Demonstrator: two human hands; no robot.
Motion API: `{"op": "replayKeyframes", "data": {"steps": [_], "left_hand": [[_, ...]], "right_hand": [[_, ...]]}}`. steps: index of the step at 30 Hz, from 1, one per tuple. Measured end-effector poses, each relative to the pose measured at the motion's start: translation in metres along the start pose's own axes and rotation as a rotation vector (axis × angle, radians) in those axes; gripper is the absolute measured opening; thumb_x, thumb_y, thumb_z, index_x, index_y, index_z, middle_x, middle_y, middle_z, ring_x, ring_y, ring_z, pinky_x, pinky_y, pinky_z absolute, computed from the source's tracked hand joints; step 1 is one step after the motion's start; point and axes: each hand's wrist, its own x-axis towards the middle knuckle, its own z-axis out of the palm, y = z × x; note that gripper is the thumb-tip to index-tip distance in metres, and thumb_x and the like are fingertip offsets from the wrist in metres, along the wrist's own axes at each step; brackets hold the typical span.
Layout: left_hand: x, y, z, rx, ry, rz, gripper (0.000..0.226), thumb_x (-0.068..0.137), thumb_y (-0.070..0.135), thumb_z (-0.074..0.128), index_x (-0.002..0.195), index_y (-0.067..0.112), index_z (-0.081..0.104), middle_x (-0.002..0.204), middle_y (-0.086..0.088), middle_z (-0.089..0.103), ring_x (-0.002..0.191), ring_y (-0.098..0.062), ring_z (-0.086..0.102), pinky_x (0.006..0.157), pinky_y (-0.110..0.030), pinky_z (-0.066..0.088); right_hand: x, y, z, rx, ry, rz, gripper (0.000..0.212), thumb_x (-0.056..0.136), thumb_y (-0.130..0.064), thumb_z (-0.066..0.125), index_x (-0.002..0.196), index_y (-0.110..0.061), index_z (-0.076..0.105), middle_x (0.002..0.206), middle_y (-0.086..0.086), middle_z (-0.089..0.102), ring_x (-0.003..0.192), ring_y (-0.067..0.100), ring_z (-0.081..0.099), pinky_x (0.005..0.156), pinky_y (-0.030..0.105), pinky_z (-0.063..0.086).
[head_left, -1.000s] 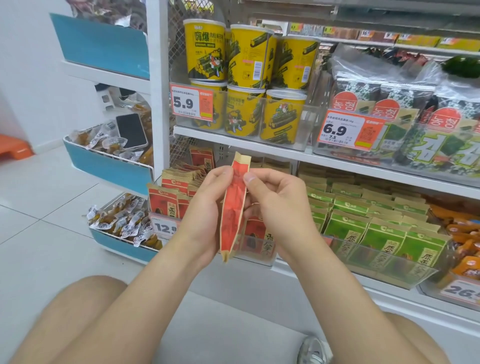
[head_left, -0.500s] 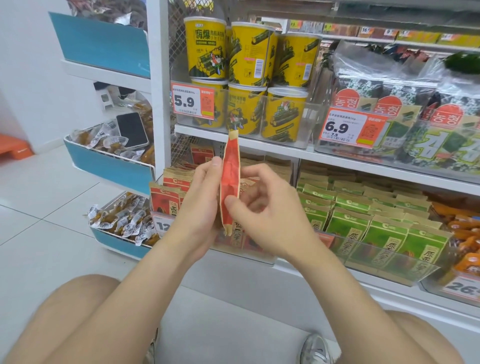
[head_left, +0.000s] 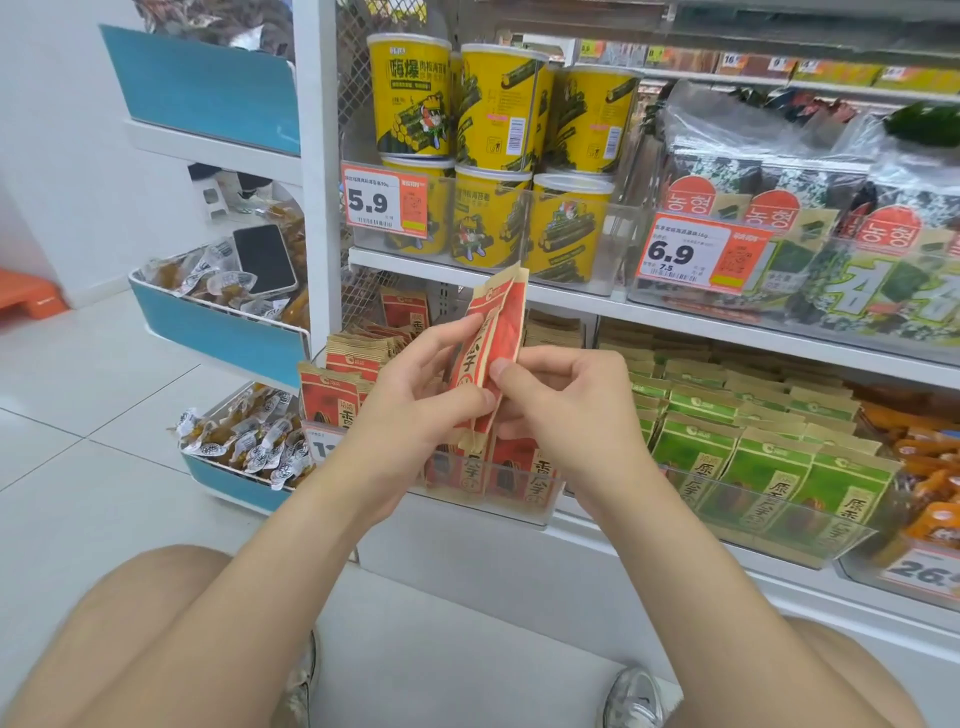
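Forearms converge ahead; left hand (head_left: 410, 395) and right hand (head_left: 566, 410) meet, fingers curled, thumbs pinching.

The light is bright, white and even, and it seems to come from above. Shadows are very weak. The clear bags (head_left: 727, 119) on the upper shelf show white glare, while the red packet (head_left: 493, 343) is lit evenly, without reflections. The price tag (head_left: 385, 200) with 5.9 is sharp to read. The wide lens curves the white post (head_left: 317, 156), and the legs (head_left: 156, 649) at the bottom edge look stretched and soft.
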Motion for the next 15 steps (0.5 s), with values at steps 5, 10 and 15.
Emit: {"op": "replayKeyframes", "data": {"steps": [5,10,15], "left_hand": [[0.0024,0.0025,0.0017,-0.114,-0.01,-0.019,0.062,0.099,-0.008,0.057,0.15,0.026,0.061,0.136,-0.007,0.074,0.121,-0.025,0.069,0.11,-0.054,0.051],[0.0044,-0.0013,0.0035,-0.314,0.028,-0.062,0.058,0.101,-0.001,0.053,0.154,0.021,0.057,0.103,-0.003,0.074,0.095,-0.024,0.065,0.098,-0.049,0.05],[0.0062,-0.0007,0.0076,-0.368,0.013,-0.082,0.046,0.099,0.007,0.05,0.141,0.017,0.067,0.088,-0.003,0.048,0.082,-0.023,0.042,0.063,-0.035,0.034]], "right_hand": [[0.0027,0.0039,-0.0002,0.037,0.004,-0.039,0.009,0.097,-0.018,0.081,0.105,-0.013,0.081,0.079,0.008,0.081,0.072,0.024,0.08,0.071,0.048,0.068],[0.0036,-0.0016,-0.0064,-0.075,-0.15,0.073,0.018,0.096,-0.028,0.081,0.098,-0.011,0.076,0.087,0.008,0.082,0.082,0.025,0.081,0.08,0.051,0.067],[0.0006,-0.0024,-0.0022,-0.027,-0.304,0.047,0.016,0.102,-0.012,0.071,0.088,-0.005,0.075,0.083,0.017,0.079,0.079,0.03,0.08,0.067,0.04,0.064]]}}
